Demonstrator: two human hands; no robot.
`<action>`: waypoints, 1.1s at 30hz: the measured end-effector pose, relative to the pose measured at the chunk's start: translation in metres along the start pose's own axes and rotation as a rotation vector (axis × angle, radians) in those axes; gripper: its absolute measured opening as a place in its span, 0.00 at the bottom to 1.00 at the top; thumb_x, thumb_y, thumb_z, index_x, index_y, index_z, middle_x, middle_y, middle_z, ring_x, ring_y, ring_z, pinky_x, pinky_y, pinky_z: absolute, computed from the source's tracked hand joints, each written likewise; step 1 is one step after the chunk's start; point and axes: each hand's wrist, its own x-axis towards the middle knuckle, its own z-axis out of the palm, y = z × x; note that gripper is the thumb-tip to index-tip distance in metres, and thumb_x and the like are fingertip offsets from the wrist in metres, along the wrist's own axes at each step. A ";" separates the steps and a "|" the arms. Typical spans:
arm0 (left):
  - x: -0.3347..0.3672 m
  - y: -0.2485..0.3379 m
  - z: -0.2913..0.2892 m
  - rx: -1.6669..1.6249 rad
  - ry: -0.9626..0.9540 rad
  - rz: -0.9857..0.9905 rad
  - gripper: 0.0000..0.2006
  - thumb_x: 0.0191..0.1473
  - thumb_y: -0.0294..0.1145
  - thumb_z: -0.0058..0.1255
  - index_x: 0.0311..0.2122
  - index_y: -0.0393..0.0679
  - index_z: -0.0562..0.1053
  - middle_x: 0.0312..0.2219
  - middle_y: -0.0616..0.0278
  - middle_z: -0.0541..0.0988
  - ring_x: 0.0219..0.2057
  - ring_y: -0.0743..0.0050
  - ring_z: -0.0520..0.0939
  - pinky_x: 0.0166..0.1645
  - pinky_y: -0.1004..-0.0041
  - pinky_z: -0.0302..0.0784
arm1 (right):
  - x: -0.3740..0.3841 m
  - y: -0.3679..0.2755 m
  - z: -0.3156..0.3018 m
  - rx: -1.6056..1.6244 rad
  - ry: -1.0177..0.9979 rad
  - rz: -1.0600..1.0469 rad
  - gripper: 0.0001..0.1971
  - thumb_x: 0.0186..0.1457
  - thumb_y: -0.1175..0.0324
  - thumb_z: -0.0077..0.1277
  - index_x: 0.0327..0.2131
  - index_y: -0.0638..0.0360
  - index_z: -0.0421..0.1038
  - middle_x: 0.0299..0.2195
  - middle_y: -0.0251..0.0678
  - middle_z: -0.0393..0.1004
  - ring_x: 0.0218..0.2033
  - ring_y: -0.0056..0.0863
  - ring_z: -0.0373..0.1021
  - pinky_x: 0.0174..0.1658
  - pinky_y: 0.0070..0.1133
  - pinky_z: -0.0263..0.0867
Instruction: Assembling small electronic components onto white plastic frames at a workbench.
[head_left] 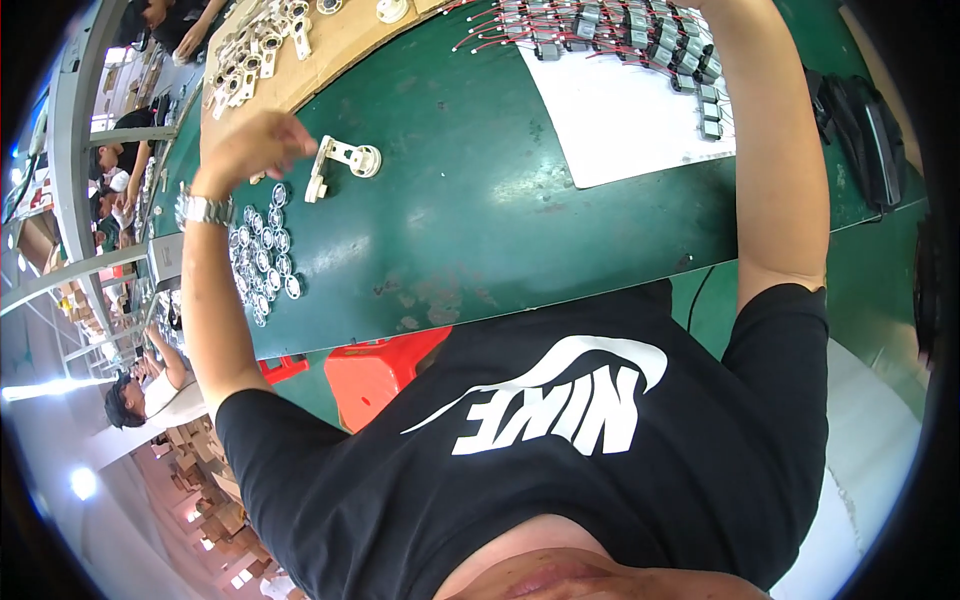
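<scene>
As a cream bracket [350, 157] is resting on a green table [460, 215], the left hand [262, 148], blurred and loosely bent, is hanging just left of it, any hold impossible to tell; silvery discs [274, 280] are lying near-left of the bracket; the right hand is falling outside the frame, its grip unseen.

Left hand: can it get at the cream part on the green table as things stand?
Likely yes. The left hand, somewhat blurred, is right beside the cream part; nothing visible covers the part or blocks the way. Can't tell whether they touch.
</scene>
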 end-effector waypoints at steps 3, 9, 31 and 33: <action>-0.005 -0.021 0.028 0.027 0.018 -0.028 0.09 0.58 0.34 0.62 0.35 0.41 0.76 0.30 0.66 0.81 0.28 0.79 0.80 0.32 0.76 0.79 | -0.008 -0.021 -0.005 -0.290 0.026 0.050 0.14 0.60 0.68 0.52 0.45 0.64 0.80 0.36 0.43 0.83 0.35 0.28 0.79 0.40 0.25 0.74; -0.004 -0.045 0.041 -0.360 -0.030 0.141 0.04 0.62 0.29 0.57 0.38 0.40 0.75 0.32 0.65 0.81 0.34 0.79 0.80 0.40 0.75 0.79 | -0.007 -0.009 0.006 -0.603 -0.160 0.052 0.13 0.54 0.69 0.55 0.43 0.56 0.82 0.37 0.43 0.83 0.40 0.37 0.79 0.44 0.30 0.73; 0.036 0.119 0.028 -1.530 0.131 1.001 0.12 0.68 0.27 0.44 0.51 0.30 0.68 0.58 0.36 0.72 0.61 0.35 0.73 0.68 0.42 0.68 | 0.007 0.025 0.034 -0.805 -0.141 0.197 0.08 0.48 0.74 0.54 0.31 0.68 0.80 0.31 0.53 0.81 0.36 0.45 0.80 0.40 0.36 0.75; 0.033 0.121 0.036 -1.553 0.184 0.958 0.19 0.68 0.26 0.42 0.59 0.26 0.62 0.59 0.36 0.70 0.61 0.36 0.73 0.68 0.43 0.68 | 0.001 0.005 0.027 -0.719 -0.109 0.282 0.09 0.49 0.76 0.53 0.33 0.68 0.80 0.30 0.52 0.81 0.35 0.43 0.80 0.39 0.36 0.75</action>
